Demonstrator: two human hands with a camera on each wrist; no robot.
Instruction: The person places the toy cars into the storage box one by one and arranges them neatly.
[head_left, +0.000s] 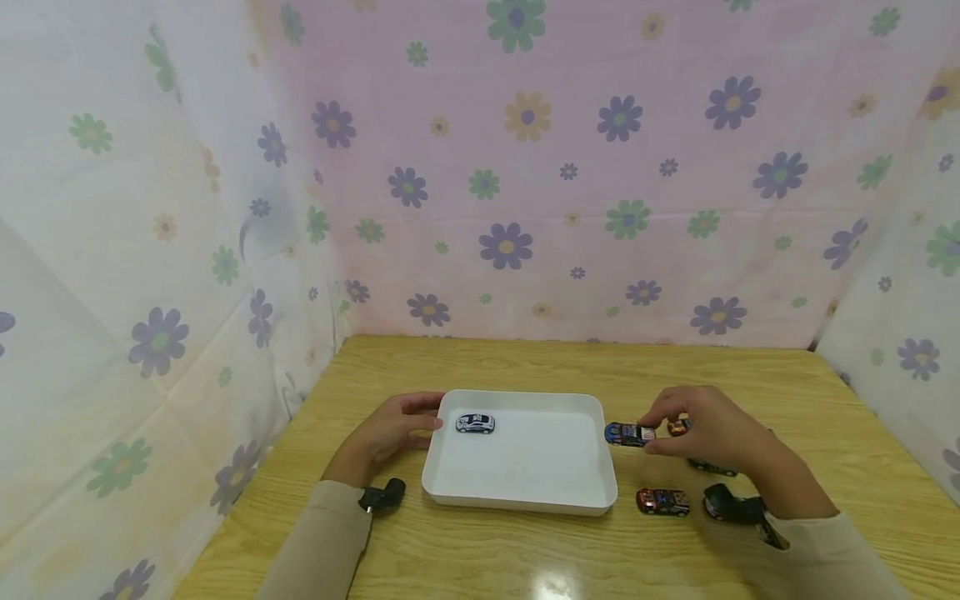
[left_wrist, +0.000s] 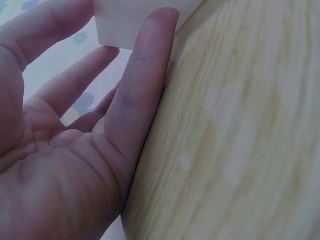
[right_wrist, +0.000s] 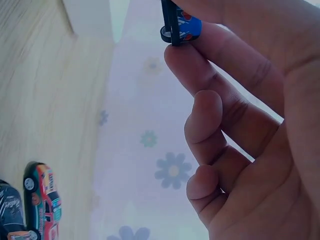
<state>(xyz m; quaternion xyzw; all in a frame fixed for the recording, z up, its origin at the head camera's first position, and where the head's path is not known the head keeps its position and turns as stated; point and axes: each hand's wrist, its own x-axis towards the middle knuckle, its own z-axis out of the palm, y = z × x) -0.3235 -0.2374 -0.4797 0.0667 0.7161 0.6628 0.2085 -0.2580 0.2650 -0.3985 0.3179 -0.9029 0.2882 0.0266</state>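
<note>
In the head view my right hand (head_left: pixel 701 425) pinches a blue toy car (head_left: pixel 628 434) with dark and white markings, just right of the white tray (head_left: pixel 525 507). The right wrist view shows the end of that blue car (right_wrist: pixel 189 26) at the fingertips, the other fingers loosely bent. My left hand (head_left: pixel 390 429) rests at the tray's left side, its fairly straight fingers (left_wrist: pixel 145 65) touching the outer wall. Inside the tray, at its upper left, sits a white toy car (head_left: pixel 476 423) with black markings.
A red toy car (head_left: pixel 663 502) stands right of the tray. An orange car (head_left: pixel 677 427) and a dark car (head_left: pixel 714 467) are partly hidden by my right hand. The wooden table (head_left: pixel 465 550) meets flowered cloth (head_left: pixel 480 250) at the back and sides.
</note>
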